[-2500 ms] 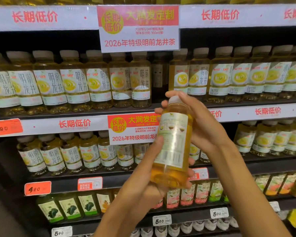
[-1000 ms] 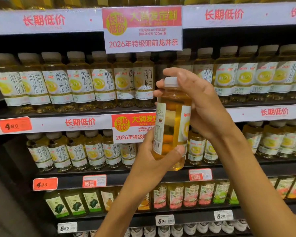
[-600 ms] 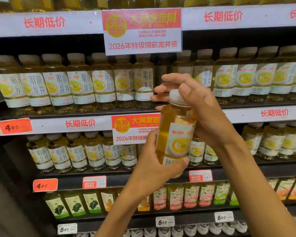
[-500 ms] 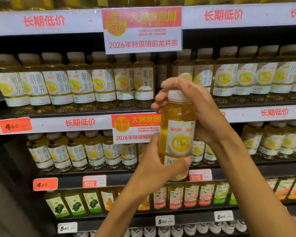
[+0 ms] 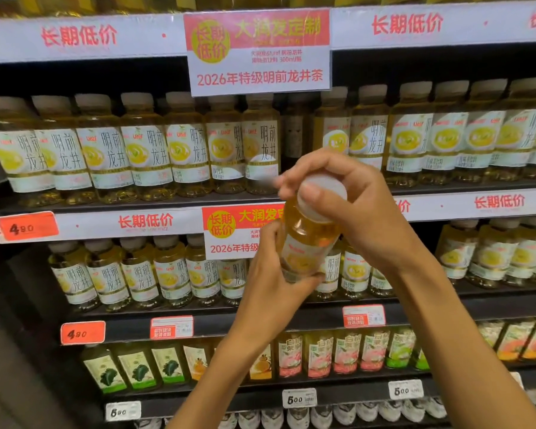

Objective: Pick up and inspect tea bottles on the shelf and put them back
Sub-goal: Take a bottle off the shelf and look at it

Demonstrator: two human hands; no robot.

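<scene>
One bottle (image 5: 307, 243), two hands: the left (image 5: 270, 283) grips its base, the right (image 5: 353, 205) curls over its cap.

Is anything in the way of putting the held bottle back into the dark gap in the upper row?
Nothing visible blocks it. The bottle, gripped by the left hand and right hand, is in front of the shelves, and the gap above it looks open at the front, with another bottle set further back.

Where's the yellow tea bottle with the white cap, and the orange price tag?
Yellow tea bottle with white cap (image 5: 304, 243), head view, on its amber body.
Orange price tag (image 5: 28, 226), head view, on its middle.
</scene>
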